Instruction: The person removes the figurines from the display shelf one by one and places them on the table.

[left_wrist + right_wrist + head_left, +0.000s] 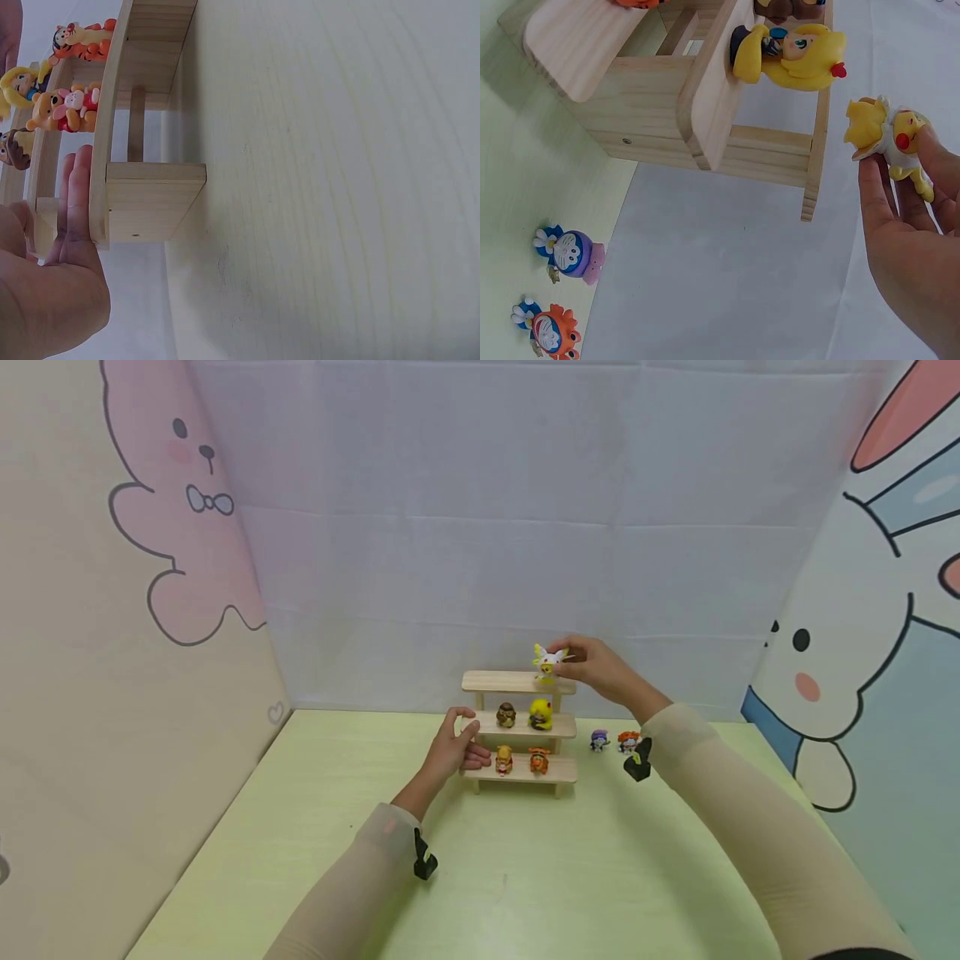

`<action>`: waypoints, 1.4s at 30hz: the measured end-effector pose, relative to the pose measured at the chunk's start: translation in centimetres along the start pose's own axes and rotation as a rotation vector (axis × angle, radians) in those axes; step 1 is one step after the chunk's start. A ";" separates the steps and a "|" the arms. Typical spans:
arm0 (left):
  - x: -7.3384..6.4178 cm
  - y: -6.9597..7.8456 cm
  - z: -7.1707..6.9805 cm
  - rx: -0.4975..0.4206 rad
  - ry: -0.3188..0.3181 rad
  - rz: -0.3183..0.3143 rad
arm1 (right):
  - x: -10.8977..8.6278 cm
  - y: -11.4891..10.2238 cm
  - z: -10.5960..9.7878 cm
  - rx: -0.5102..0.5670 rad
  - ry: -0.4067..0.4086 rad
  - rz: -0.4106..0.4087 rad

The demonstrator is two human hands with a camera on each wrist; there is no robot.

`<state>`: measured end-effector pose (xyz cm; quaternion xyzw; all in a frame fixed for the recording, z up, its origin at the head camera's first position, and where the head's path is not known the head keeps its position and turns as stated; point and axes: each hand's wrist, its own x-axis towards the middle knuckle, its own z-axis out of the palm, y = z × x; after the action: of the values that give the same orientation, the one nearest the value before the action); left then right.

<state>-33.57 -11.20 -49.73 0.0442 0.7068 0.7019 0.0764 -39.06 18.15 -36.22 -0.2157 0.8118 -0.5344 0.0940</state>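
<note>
Right hand grip pinches yellow figurine; no legible writing.

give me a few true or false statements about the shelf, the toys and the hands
1. The right hand holds a yellow-and-white figure at the top tier of the shelf. True.
2. The left hand is flat on the table, away from the shelf. False: it touches the shelf's left end.
3. Two small toys, a purple toy and an orange toy, stand on the table right of the shelf. True.
4. The middle tier is bare. False: a brown figure and a yellow figure stand on it.
5. The bottom tier holds two figures. True.
</note>
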 end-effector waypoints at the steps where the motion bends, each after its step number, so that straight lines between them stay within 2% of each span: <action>1: 0.0 0.0 0.0 0.000 -0.001 -0.001 | -0.2 0.1 -0.2 -0.008 0.000 0.003; 11: -0.1 0.1 -0.1 0.013 -0.006 0.006 | -2.2 1.4 -2.1 -0.067 0.000 0.037; 19: 0.1 0.1 -0.1 0.008 -0.001 0.005 | -3.9 2.2 -3.8 -0.143 0.036 0.071; 29: 0.0 0.1 -0.2 0.016 -0.004 0.009 | -5.9 3.6 -5.5 -0.120 0.068 0.098; 42: -0.2 0.2 0.0 0.020 0.015 -0.006 | -8.2 6.5 -8.1 -0.171 0.076 0.137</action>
<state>-33.41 -11.18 -49.53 0.0375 0.7145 0.6948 0.0726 -36.52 30.67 -39.47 -0.1467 0.8703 -0.4632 0.0807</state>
